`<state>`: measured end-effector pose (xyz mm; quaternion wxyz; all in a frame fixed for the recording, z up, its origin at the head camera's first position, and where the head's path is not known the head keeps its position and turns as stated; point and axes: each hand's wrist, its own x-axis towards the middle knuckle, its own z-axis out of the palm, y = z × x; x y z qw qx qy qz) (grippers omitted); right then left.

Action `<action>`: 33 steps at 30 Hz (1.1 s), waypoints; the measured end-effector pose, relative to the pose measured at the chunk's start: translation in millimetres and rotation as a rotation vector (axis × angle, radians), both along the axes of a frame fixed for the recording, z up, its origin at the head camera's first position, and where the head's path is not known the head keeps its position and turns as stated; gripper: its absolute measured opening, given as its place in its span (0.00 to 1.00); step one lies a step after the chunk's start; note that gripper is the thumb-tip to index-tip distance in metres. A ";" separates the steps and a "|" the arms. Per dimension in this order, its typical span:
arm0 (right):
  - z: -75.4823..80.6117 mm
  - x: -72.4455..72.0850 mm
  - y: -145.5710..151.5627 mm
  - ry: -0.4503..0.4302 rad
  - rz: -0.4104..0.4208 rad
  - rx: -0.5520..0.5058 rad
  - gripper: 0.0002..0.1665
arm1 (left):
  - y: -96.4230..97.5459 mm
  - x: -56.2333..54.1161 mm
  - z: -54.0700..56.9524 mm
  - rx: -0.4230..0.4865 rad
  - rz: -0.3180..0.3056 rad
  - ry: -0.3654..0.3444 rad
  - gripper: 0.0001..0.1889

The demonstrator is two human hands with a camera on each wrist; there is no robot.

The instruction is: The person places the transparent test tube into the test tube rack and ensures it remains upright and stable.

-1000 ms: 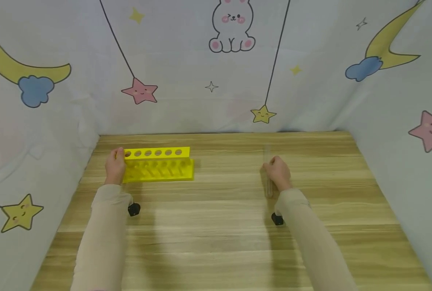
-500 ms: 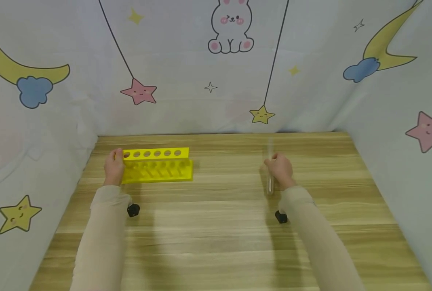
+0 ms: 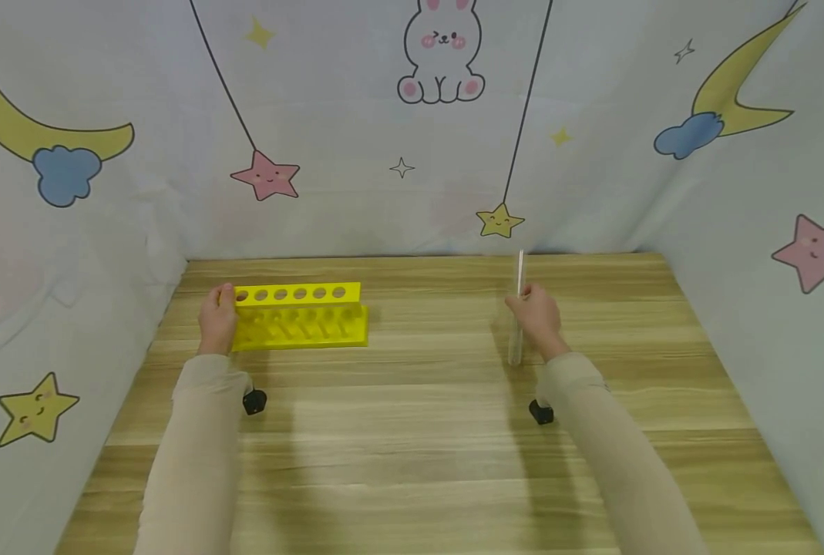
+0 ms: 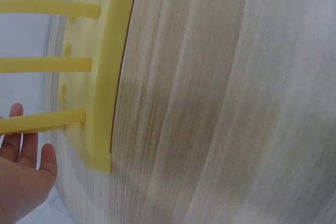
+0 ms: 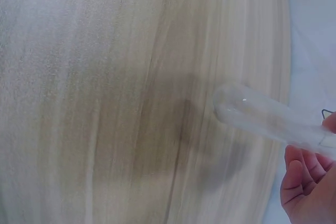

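A yellow test tube rack [image 3: 307, 340] stands on the wooden table at the back left, a row of round holes along its top plate. My left hand [image 3: 217, 319] grips the rack's left end. In the left wrist view, curled fingers of that hand [image 4: 23, 182] are at the rack's end post [image 4: 50, 120]. Over the right side of the table, my right hand [image 3: 538, 316] pinches a clear glass test tube [image 3: 515, 351] around its middle. Seen from the right wrist, the tube's rounded closed end [image 5: 231, 106] points away from the fingers, above the table, and looks empty.
The wooden table [image 3: 398, 455] extends in front of both hands. A white cloth [image 3: 356, 131] printed with stars, moons and a rabbit closes off the back and sides. Small black devices [image 3: 254, 401] sit under both wrists. No tubes show in the rack's holes.
My right hand has lifted the test tube off the table and shifted slightly right and away, with the tube's upper end now higher. The left hand and the rack have stayed in place.
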<state>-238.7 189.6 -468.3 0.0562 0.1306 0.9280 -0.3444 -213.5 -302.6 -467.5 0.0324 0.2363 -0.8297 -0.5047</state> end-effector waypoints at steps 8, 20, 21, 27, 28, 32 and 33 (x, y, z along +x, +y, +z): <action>5.7 0.0 -5.3 0.070 -0.005 0.017 0.17 | -0.8 -0.4 -0.3 0.011 0.008 -0.015 0.32; 16.3 -3.2 -12.5 0.157 0.021 -0.011 0.14 | 0.3 1.6 3.7 0.002 -0.012 -0.016 0.33; 17.7 -3.3 -13.5 0.173 0.020 -0.020 0.14 | 0.2 1.7 3.7 0.001 -0.013 -0.016 0.32; 24.2 -3.2 -18.2 0.246 0.015 -0.077 0.13 | -0.8 1.1 1.9 0.005 -0.007 -0.011 0.32; 24.9 -3.1 -18.6 0.251 0.014 -0.083 0.13 | -1.1 0.8 1.3 0.005 -0.007 -0.013 0.33; 27.2 -3.6 -19.1 0.274 0.009 -0.099 0.13 | -2.0 -0.4 -0.6 0.006 -0.010 -0.017 0.33; 27.7 -3.7 -19.1 0.281 0.010 -0.103 0.14 | -2.1 -0.7 -1.0 0.009 -0.009 -0.018 0.33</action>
